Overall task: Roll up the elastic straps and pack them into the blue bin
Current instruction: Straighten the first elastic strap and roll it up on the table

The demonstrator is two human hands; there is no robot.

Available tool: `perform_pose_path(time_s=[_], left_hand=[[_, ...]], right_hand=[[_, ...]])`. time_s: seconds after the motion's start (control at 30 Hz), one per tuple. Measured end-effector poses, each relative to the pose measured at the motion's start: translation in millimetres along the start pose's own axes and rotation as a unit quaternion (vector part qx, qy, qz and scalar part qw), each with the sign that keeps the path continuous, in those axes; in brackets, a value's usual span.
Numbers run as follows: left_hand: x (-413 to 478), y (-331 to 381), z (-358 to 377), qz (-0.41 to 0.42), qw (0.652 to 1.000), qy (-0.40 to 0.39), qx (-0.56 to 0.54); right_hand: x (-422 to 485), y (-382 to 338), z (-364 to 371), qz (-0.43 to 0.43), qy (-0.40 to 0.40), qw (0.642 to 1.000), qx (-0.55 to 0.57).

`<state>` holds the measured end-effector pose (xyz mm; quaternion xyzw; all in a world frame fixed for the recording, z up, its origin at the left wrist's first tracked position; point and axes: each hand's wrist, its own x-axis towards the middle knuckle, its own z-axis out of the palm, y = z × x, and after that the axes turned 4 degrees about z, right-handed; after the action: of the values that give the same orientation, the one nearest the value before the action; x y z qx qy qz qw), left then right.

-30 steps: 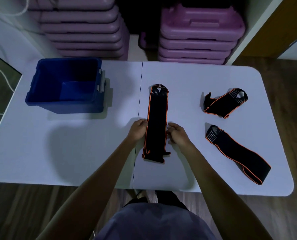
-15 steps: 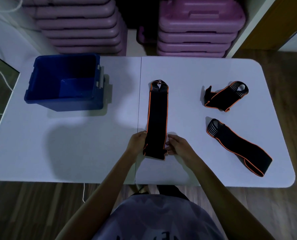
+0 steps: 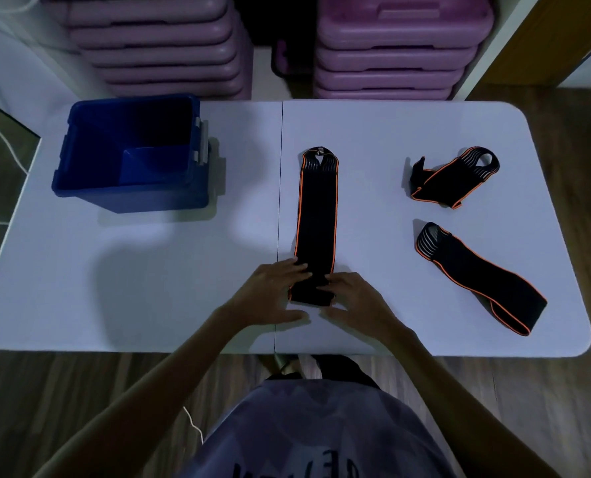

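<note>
Both hands flat on strap

Bare forearms, pale grey shirt, dark printed lettering

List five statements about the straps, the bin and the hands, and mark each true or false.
1. The left hand and the right hand both rest on the near end of the middle strap. True.
2. A rolled strap lies inside the blue bin. False: no strap shows in it.
3. The folded strap and the slanted strap lie on the table, right of the middle strap. True.
4. The blue bin stands at the table's right end. False: it stands at the left end.
5. The middle strap is rolled up completely. False: most of it lies flat and straight.
</note>
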<state>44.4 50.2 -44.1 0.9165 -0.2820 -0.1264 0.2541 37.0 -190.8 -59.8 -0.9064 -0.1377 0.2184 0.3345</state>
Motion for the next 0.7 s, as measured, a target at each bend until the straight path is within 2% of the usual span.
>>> perform_pose_path(time_s=[0.13,0.23,0.33,0.43,0.5,0.57,0.63,0.7], left_hand=[[0,-5,10,0.021,0.999,0.025,-0.024],[1,3,10,0.025,0.995,0.060,-0.071],[4,12,2,-0.028,0.981,0.128,-0.142],[20,0,-6,-0.108,0.959,0.192,-0.179],[35,-11,-14,-0.127,0.973,0.155,-0.116],[44,-21,-17,-0.088,0.993,0.075,-0.014],[47,-31,-14,-0.050,0.996,0.008,0.074],[45,-35,-7,-0.037,0.992,-0.016,0.119]], right_hand=[[-1,0,7,-0.026,0.031,0.997,-0.067],[1,3,5,-0.041,0.017,0.994,-0.101],[7,2,-10,-0.074,-0.007,0.990,-0.117],[15,3,-34,-0.052,0.011,0.995,-0.086],[26,8,-46,-0.040,0.040,0.997,-0.060],[40,14,-50,-0.043,0.037,0.996,-0.071],[50,19,-45,-0.068,0.030,0.990,-0.124],[56,21,-39,-0.086,0.045,0.979,-0.180]])
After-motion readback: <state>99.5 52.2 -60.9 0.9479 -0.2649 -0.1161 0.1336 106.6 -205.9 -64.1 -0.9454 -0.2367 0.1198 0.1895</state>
